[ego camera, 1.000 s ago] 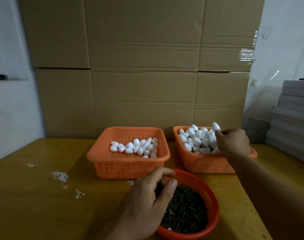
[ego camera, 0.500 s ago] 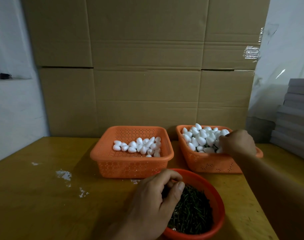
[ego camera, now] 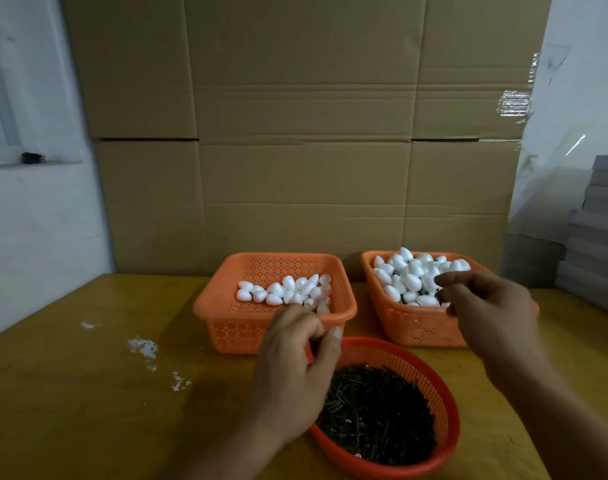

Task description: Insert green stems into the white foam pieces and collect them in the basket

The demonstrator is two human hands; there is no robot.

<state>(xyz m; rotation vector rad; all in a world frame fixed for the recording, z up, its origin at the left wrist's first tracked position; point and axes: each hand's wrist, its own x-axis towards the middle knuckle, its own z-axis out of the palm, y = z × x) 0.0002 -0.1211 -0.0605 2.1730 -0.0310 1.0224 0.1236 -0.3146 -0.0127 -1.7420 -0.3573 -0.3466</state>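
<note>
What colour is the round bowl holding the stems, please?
Red-orange mesh bowl, head view.

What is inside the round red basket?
The round red basket holds a heap of thin dark green stems. The left hand covers its near-left part, so what lies there is hidden.

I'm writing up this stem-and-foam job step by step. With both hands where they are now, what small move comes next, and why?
Probably the right hand reaches left to the left basket for a plain foam piece. It hovers, apparently empty, over the right basket, where green shows among the foam, so that looks like the collecting basket. The left hand is pinched above the bowl of green stems; whether it holds one is unclear.
</note>
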